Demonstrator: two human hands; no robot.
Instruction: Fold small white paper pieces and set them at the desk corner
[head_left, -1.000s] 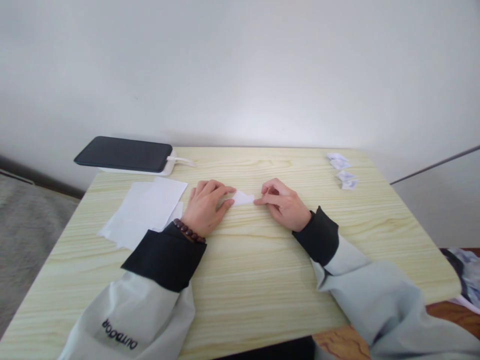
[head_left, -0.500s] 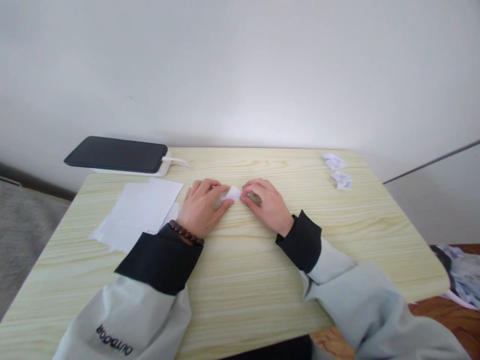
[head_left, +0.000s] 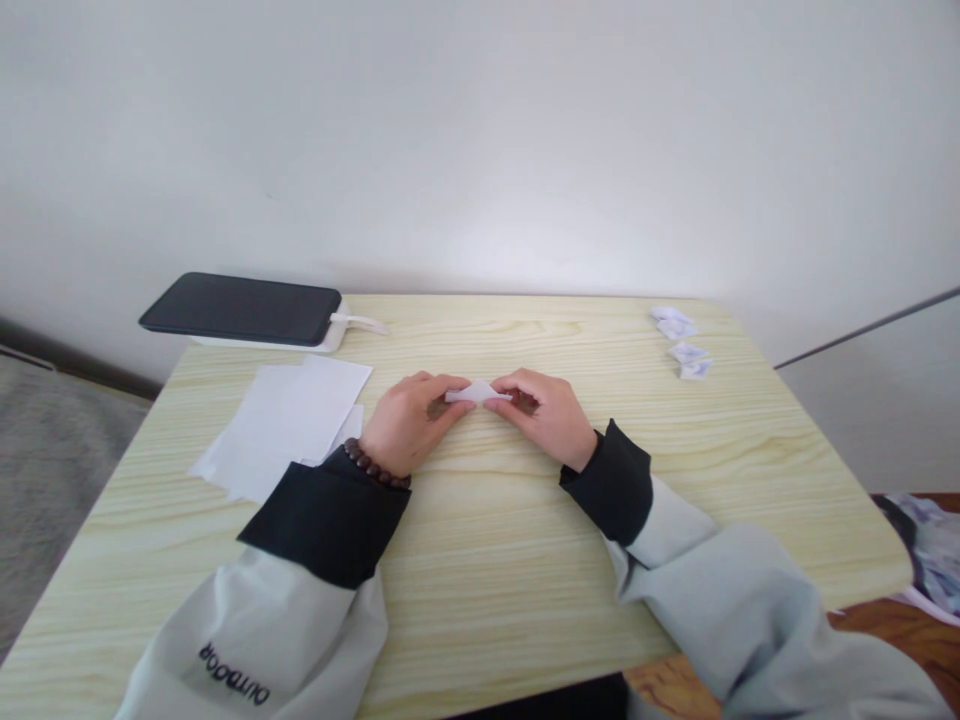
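Note:
A small folded piece of white paper [head_left: 480, 391] is held between my two hands over the middle of the table. My left hand [head_left: 409, 420] pinches its left end between thumb and fingers, and a dark bead bracelet circles that wrist. On the opposite end, my right hand [head_left: 547, 415] grips the paper the same way. The paper's middle rises to a low peak between the fingertips. Both its ends are partly hidden by the fingers.
Left of my hands lies a loose stack of white paper sheets [head_left: 289, 420]. Behind it a black phone [head_left: 244, 308] rests on a white block with a white cable [head_left: 364, 323]. Two folded paper pieces [head_left: 673, 322] [head_left: 690, 360] sit at the back right of the wooden table [head_left: 495, 580]. A wall stands behind.
My right hand has shifted its hold so both ends of the paper are now pinched evenly. The paper sits flatter and wider between the hands. The whole view has shifted slightly.

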